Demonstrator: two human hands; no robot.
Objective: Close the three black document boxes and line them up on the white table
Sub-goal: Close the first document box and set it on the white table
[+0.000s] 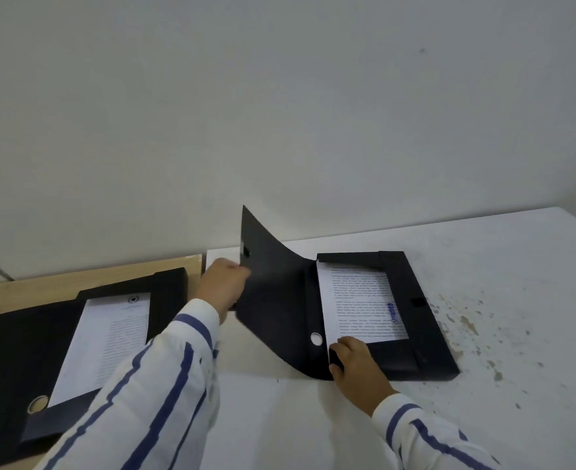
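Note:
An open black document box (425,320) lies on the white table (517,266), with printed sheets (361,303) inside. Its lid (276,293) is raised and curved, about halfway up. My left hand (225,286) grips the lid's free left edge. My right hand (357,364) presses on the box's near left corner, fingers curled over the inner flap. A second black document box (15,354) lies open on the wooden surface at the left, with a printed page (106,340) in it. Only these two boxes are in view.
The wooden surface (86,279) abuts the white table's left edge. The white table's right part is speckled with brownish stains (469,323). A plain wall (279,113) stands right behind both surfaces. My striped sleeves (151,401) cover part of the left box.

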